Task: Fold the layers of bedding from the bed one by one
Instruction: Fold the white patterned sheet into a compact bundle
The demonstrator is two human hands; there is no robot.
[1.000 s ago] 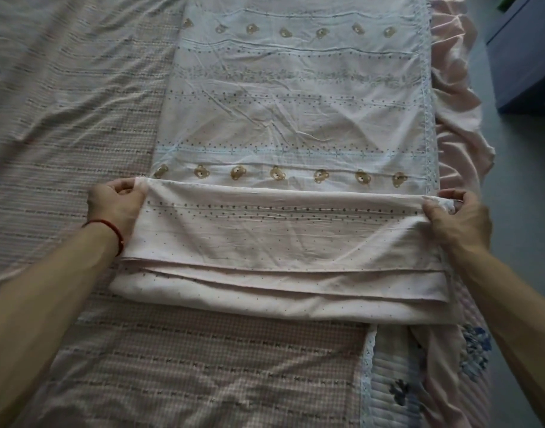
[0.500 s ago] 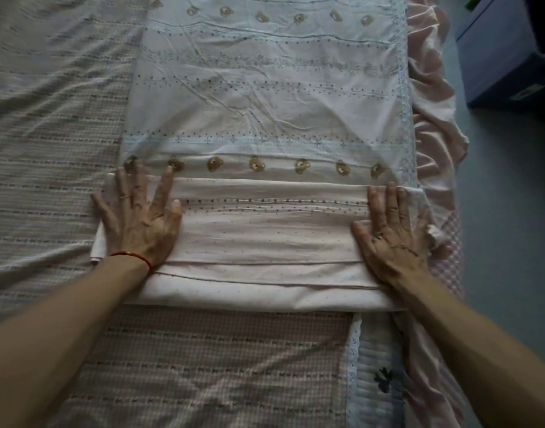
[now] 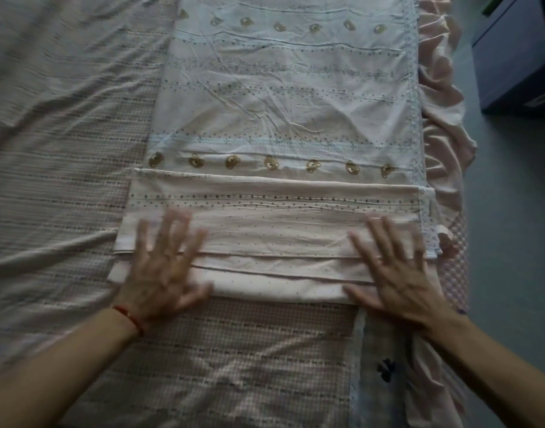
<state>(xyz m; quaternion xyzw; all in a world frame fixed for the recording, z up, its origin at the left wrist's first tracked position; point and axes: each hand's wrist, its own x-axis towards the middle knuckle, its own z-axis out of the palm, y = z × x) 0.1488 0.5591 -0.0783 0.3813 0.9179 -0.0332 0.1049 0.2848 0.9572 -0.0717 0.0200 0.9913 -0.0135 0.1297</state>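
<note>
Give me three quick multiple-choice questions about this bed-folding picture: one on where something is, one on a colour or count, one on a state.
1. Where do both hands lie?
A. On the folded part of the sheet
B. On the blue box
C. On the floor

2. What colour is the band on the left wrist?
A. Green
B. Red
C. Black

3. How are the fingers?
A. Curled into fists
B. Pinching a corner
C. Spread flat

Answers:
1 A: the left hand and right hand rest on the folded layers of the sheet.
2 B: the wrist band is red.
3 C: the fingers lie straight and spread on the cloth, though blurred.
</note>
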